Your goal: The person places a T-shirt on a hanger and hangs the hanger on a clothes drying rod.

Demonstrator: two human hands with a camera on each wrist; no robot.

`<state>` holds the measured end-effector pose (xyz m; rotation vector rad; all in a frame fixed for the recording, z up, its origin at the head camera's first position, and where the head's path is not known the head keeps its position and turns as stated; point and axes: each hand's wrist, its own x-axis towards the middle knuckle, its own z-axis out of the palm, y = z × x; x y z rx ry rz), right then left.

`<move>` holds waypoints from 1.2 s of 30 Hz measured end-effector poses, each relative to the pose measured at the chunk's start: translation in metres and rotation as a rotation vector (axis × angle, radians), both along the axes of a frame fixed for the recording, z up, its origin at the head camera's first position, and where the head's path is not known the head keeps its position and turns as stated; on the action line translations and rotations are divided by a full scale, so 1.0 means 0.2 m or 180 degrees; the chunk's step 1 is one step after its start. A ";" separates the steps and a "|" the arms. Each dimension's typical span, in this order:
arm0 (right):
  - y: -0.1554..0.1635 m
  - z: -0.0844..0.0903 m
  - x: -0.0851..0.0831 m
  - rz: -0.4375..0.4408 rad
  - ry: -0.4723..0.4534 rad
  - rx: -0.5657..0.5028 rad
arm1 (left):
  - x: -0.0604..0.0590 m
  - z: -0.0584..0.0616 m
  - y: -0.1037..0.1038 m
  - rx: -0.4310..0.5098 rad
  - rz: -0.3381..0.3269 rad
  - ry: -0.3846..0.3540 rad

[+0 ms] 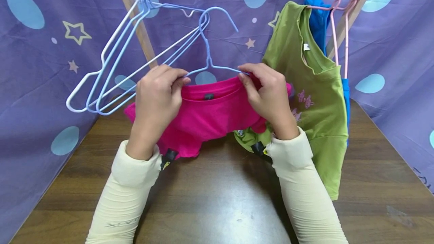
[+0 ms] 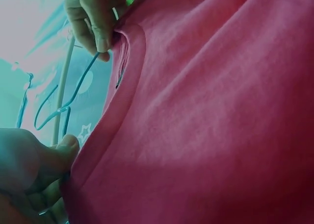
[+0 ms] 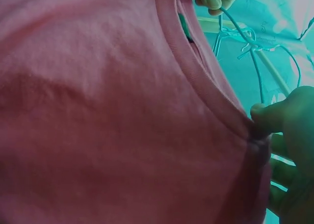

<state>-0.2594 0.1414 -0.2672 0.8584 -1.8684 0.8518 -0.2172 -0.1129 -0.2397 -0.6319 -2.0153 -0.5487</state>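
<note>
A bright pink shirt (image 1: 210, 119) hangs on a light blue hanger (image 1: 207, 48), its neckline facing up and a dark label inside the collar. My left hand (image 1: 157, 95) pinches the hanger's arm at one side of the neckline, thumb against the shirt's edge. Opposite it, my right hand (image 1: 269, 93) pinches the other arm of the hanger together with the collar edge. The hook stands upright between both hands, touching nothing I can make out for certain. In both wrist views the pink cloth (image 2: 206, 106) fills much of the picture, hiding the hanger's ends.
Several blue and white hangers (image 1: 101, 86) hang at the left near a wooden post (image 1: 144, 40). At the right, a green sleeveless top (image 1: 305, 97) and a blue garment (image 1: 318, 22) hang on pink hangers (image 1: 333, 29). Below lies a brown wooden table (image 1: 217, 199); patterned purple cloth forms the backdrop.
</note>
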 end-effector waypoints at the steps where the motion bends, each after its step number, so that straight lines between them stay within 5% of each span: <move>1: 0.00 0.00 0.00 0.0011 0.0015 -0.0052 | 0.00 0.00 0.00 0.0015 0.0007 -0.0001; 11: -0.07 0.05 0.07 0.0135 0.0437 -0.0501 | -0.01 -0.03 0.04 0.0095 0.0111 0.0080; 18: -0.15 0.03 0.09 0.0420 0.0456 -0.0241 | -0.01 -0.06 0.08 0.0172 0.0324 0.0145; 27: -0.25 -0.06 0.06 0.0528 0.0142 0.0075 | -0.01 -0.10 0.14 0.0290 0.0550 0.0327; 36: -0.29 -0.11 0.02 0.0498 -0.0430 -0.0466 | 0.01 -0.11 0.17 0.0210 0.0600 0.0431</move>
